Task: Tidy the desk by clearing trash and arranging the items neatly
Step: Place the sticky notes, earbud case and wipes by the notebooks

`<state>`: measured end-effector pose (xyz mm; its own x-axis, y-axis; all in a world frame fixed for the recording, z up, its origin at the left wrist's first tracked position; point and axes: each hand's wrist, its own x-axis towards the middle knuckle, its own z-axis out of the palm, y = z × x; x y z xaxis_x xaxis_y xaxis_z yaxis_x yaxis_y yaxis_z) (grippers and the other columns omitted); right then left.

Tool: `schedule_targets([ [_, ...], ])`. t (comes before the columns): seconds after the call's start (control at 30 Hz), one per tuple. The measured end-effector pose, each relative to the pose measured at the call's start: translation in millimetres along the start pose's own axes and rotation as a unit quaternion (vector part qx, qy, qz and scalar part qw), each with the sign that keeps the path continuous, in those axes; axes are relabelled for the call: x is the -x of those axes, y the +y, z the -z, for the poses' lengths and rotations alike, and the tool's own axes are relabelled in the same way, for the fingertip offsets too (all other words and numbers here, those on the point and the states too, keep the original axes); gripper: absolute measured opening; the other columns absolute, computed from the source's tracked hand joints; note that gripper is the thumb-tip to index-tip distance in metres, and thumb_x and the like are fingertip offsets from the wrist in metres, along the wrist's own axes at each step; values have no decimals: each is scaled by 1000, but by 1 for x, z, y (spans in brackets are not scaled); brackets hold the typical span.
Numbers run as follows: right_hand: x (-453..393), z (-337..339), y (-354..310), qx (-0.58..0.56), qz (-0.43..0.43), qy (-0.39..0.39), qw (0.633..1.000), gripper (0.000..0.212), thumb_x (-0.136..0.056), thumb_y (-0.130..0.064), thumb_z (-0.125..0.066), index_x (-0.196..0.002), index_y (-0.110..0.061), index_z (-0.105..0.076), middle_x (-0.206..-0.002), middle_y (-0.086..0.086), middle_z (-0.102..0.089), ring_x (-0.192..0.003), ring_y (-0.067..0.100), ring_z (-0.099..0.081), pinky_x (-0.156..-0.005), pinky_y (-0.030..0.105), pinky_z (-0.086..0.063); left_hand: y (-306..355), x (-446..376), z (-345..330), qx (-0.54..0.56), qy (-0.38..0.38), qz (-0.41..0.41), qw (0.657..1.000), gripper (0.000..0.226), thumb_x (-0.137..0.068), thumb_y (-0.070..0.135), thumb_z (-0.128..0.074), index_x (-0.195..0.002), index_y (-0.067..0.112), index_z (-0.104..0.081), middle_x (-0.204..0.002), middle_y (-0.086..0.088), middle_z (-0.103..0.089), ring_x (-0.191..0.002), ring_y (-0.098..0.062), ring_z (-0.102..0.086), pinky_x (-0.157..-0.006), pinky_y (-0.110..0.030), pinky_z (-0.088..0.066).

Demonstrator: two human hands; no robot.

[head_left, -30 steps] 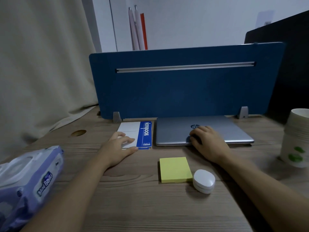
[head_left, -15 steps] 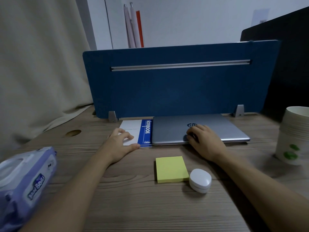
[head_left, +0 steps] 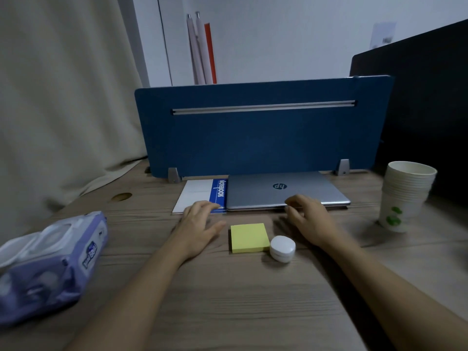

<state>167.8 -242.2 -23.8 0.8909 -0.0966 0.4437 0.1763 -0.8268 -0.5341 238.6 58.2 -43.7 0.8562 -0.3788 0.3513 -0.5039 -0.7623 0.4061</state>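
Observation:
A white and blue notebook (head_left: 200, 195) lies flat against the blue divider, with a closed silver laptop (head_left: 283, 190) right beside it. My left hand (head_left: 200, 224) hovers at the notebook's near edge, fingers loosely bent, holding nothing. At the laptop's front edge my right hand (head_left: 307, 219) has its fingers loosely curled and nothing in it. A yellow sticky-note pad (head_left: 249, 236) and a small white round case (head_left: 282, 248) sit between my forearms.
A purple wet-wipes pack (head_left: 50, 264) lies at the desk's left edge. A stack of paper cups (head_left: 405, 196) stands at the right. The blue divider (head_left: 263, 127) closes off the back, with a curtain (head_left: 63, 97) to the left and a cable hole (head_left: 121, 197) in the wood.
Both hands have drawn back toward me: the left off the notebook cover, the right off the laptop lid to its front edge. Notebook and laptop lie as before.

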Motion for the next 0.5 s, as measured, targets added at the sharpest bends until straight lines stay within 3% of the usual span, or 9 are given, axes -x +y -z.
schedule_targets([
  [0.13, 30, 12, -9, -69, -21, -30, 997, 19, -97, -31, -55, -109, -19, -62, -101, -5, -65, -94, 14, -62, -78, 27, -46, 32, 26, 1, 83, -71, 16, 994, 81, -75, 85, -37, -141, 39, -36, -147, 10, -36, -132, -11, -38, -108, -45, -37],
  [0.2, 43, 16, -13, -90, -23, -52, 994, 19, -99, -35, -53, -112, -24, -59, -101, -10, -63, -91, 3, -59, -71, 18, -42, 45, 37, 1, 78, -98, 23, 992, 92, -70, 89, -38, -146, 38, -29, -154, 7, -32, -137, -13, -35, -110, -47, -34],
  [0.33, 63, 21, -24, -117, -21, -68, 991, 26, -100, -38, -50, -119, -23, -59, -108, -6, -65, -94, 5, -60, -77, 22, -45, 61, 51, 1, 3, -112, 11, 994, 105, -64, 94, -38, -150, 36, -21, -157, 7, -28, -141, -16, -28, -112, -47, -30],
  [0.5, 75, 18, -30, -110, -8, -96, 989, 37, -95, -43, -57, -127, -25, -55, -113, -6, -64, -98, 7, -62, -82, 25, -48, 59, 50, 2, -9, -110, 33, 993, 101, -66, 86, -51, -149, 42, -14, -158, 7, -28, -142, -19, -28, -111, -45, -30],
])
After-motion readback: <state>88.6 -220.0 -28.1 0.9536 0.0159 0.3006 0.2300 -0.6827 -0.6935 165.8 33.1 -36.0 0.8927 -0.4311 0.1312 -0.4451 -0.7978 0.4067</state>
